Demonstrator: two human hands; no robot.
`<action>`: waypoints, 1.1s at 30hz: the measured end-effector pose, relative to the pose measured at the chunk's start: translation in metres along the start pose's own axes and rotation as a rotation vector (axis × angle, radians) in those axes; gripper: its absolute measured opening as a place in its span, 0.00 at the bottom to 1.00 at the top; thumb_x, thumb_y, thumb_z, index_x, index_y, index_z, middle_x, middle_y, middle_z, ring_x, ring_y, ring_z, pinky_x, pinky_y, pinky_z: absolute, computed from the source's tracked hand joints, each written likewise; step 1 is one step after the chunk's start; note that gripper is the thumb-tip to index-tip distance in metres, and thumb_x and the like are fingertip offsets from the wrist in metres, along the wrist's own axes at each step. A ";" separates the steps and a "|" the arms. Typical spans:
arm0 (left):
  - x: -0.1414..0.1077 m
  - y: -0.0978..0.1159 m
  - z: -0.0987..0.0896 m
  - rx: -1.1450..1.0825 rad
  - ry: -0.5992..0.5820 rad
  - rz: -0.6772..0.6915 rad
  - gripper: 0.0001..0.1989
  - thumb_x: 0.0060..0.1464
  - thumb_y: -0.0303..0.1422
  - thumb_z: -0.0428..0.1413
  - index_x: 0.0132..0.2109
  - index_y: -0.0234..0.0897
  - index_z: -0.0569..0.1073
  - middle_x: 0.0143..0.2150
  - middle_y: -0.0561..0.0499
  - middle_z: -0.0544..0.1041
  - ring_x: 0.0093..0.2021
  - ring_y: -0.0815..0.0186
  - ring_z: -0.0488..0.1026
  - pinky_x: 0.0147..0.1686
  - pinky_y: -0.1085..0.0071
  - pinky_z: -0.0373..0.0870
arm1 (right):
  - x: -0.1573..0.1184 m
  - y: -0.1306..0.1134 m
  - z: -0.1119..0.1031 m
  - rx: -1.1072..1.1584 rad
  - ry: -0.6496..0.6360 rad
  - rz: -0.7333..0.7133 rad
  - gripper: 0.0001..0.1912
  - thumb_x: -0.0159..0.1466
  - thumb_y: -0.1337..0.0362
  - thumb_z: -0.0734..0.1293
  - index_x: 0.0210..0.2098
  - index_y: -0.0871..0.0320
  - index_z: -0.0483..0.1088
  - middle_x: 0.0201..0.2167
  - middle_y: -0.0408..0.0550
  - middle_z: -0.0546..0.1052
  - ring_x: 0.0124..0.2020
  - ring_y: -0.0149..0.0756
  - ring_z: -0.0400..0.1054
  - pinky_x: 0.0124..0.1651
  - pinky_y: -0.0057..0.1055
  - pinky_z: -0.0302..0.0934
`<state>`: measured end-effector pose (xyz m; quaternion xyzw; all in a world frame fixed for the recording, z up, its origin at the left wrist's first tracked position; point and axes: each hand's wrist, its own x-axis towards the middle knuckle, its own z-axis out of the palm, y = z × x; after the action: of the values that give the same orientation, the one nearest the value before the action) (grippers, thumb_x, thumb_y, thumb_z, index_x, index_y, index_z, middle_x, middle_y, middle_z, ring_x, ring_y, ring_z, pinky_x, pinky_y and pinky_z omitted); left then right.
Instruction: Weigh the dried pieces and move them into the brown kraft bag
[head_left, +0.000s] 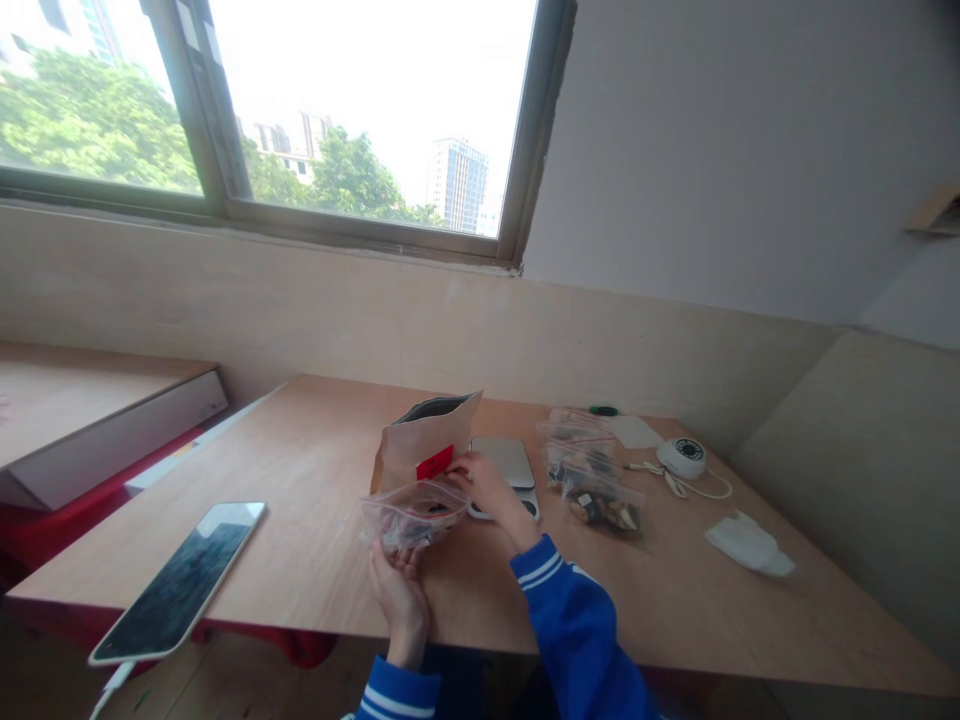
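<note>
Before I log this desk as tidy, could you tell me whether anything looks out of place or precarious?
The phone lies askew at the table's near left corner, its end jutting past the edge with a cable hanging off. Otherwise nothing looks spilled: the left hand holds a clear bag.

Low in the middle of the frame, the left hand holds a clear zip bag from below. The right hand touches the bag's top edge. Just behind the bag stands an open brown paper bag with a red label. A small scale sits to its right. A phone lies at the lower left on the wooden table. More filled bags lie right of the scale.
</note>
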<state>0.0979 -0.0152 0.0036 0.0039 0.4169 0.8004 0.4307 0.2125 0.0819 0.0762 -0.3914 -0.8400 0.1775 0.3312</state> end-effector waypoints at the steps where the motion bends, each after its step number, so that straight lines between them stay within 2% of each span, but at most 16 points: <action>1: 0.001 -0.001 0.000 -0.002 0.008 0.000 0.16 0.60 0.37 0.44 0.51 0.38 0.69 0.44 0.46 0.76 0.38 0.67 0.75 0.36 0.72 0.70 | 0.004 -0.008 -0.016 0.038 0.075 0.011 0.07 0.62 0.68 0.64 0.34 0.58 0.75 0.34 0.50 0.78 0.36 0.37 0.71 0.41 0.32 0.63; 4: 0.002 -0.001 0.000 -0.015 0.008 -0.022 0.14 0.60 0.35 0.45 0.48 0.37 0.70 0.42 0.47 0.77 0.37 0.67 0.75 0.36 0.72 0.70 | 0.020 -0.039 -0.060 0.148 0.225 -0.014 0.07 0.63 0.62 0.63 0.35 0.56 0.73 0.31 0.45 0.77 0.31 0.34 0.69 0.37 0.30 0.62; 7: 0.002 0.000 0.003 -0.015 -0.023 -0.036 0.13 0.60 0.34 0.45 0.47 0.37 0.71 0.42 0.47 0.77 0.39 0.67 0.75 0.35 0.72 0.70 | 0.040 -0.066 -0.081 0.171 0.283 -0.102 0.08 0.64 0.62 0.62 0.37 0.55 0.72 0.33 0.45 0.75 0.33 0.33 0.67 0.39 0.29 0.61; 11: 0.000 0.001 0.005 -0.003 -0.024 -0.044 0.15 0.59 0.35 0.46 0.48 0.37 0.71 0.43 0.46 0.78 0.40 0.66 0.75 0.36 0.71 0.70 | 0.058 -0.073 -0.071 -0.110 0.247 -0.190 0.08 0.65 0.64 0.61 0.34 0.55 0.73 0.37 0.47 0.73 0.40 0.36 0.65 0.48 0.35 0.55; 13: 0.000 0.001 0.005 -0.009 -0.033 -0.045 0.16 0.59 0.36 0.46 0.50 0.37 0.71 0.44 0.45 0.78 0.43 0.65 0.75 0.37 0.71 0.71 | 0.059 -0.070 -0.061 -0.219 0.239 -0.192 0.10 0.65 0.62 0.62 0.32 0.54 0.74 0.37 0.47 0.72 0.40 0.37 0.64 0.48 0.36 0.53; 15: -0.001 0.002 0.005 -0.006 -0.068 -0.045 0.18 0.59 0.37 0.46 0.53 0.37 0.70 0.45 0.44 0.78 0.45 0.64 0.75 0.38 0.71 0.71 | 0.058 -0.067 -0.055 -0.247 0.290 -0.176 0.11 0.65 0.61 0.62 0.30 0.54 0.74 0.37 0.48 0.72 0.40 0.38 0.63 0.47 0.36 0.52; 17: -0.002 0.002 0.005 0.000 -0.101 -0.046 0.19 0.60 0.37 0.45 0.54 0.37 0.68 0.45 0.43 0.78 0.46 0.63 0.75 0.39 0.70 0.71 | 0.055 -0.067 -0.053 -0.219 0.339 -0.152 0.11 0.64 0.60 0.64 0.28 0.54 0.74 0.35 0.47 0.73 0.40 0.38 0.63 0.47 0.36 0.51; 20: -0.004 0.003 0.005 0.014 -0.142 -0.031 0.20 0.59 0.37 0.45 0.56 0.35 0.68 0.45 0.42 0.78 0.47 0.61 0.75 0.43 0.67 0.71 | 0.055 -0.070 -0.056 -0.136 0.328 -0.103 0.09 0.62 0.61 0.66 0.27 0.55 0.72 0.31 0.45 0.75 0.40 0.38 0.64 0.47 0.36 0.50; 23: -0.005 0.004 0.006 0.021 -0.187 -0.021 0.22 0.59 0.39 0.46 0.55 0.33 0.68 0.46 0.40 0.78 0.48 0.59 0.75 0.47 0.64 0.70 | 0.056 -0.075 -0.062 -0.062 0.329 -0.086 0.02 0.60 0.63 0.67 0.33 0.55 0.72 0.35 0.45 0.76 0.41 0.39 0.66 0.49 0.38 0.51; 25: -0.007 0.006 0.007 0.016 -0.199 -0.026 0.23 0.59 0.40 0.46 0.56 0.33 0.67 0.47 0.40 0.78 0.49 0.59 0.74 0.49 0.64 0.69 | 0.052 -0.081 -0.068 0.008 0.390 -0.110 0.06 0.61 0.64 0.66 0.38 0.55 0.72 0.39 0.47 0.76 0.42 0.39 0.66 0.49 0.38 0.53; 27: -0.009 0.008 0.008 0.007 -0.195 -0.034 0.23 0.59 0.40 0.45 0.57 0.34 0.66 0.46 0.41 0.78 0.49 0.59 0.74 0.48 0.63 0.70 | 0.041 -0.088 -0.075 0.136 0.409 -0.137 0.07 0.62 0.65 0.63 0.39 0.56 0.71 0.38 0.47 0.75 0.39 0.36 0.67 0.46 0.36 0.57; 29: -0.010 0.010 0.009 0.001 -0.185 -0.040 0.23 0.59 0.40 0.46 0.57 0.34 0.66 0.45 0.41 0.78 0.48 0.59 0.75 0.47 0.63 0.70 | 0.023 -0.093 -0.080 0.305 0.270 -0.151 0.09 0.64 0.67 0.60 0.36 0.56 0.72 0.33 0.45 0.75 0.34 0.33 0.67 0.40 0.31 0.60; 31: -0.011 0.009 0.010 0.001 -0.172 -0.025 0.22 0.58 0.40 0.47 0.55 0.34 0.67 0.44 0.42 0.78 0.47 0.59 0.75 0.45 0.65 0.70 | 0.004 -0.095 -0.080 0.422 -0.012 -0.142 0.12 0.64 0.69 0.58 0.36 0.56 0.73 0.30 0.43 0.75 0.30 0.31 0.68 0.34 0.28 0.61; 33: -0.010 0.007 0.009 0.005 -0.185 -0.005 0.21 0.57 0.41 0.48 0.53 0.35 0.69 0.43 0.44 0.78 0.45 0.60 0.75 0.44 0.66 0.71 | -0.014 -0.091 -0.072 0.430 -0.264 -0.136 0.13 0.64 0.71 0.58 0.38 0.56 0.74 0.31 0.43 0.76 0.31 0.30 0.70 0.34 0.26 0.62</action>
<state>0.1028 -0.0184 0.0183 0.0778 0.3771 0.7945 0.4696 0.2196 0.0165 0.1732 -0.2278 -0.8433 0.3789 0.3056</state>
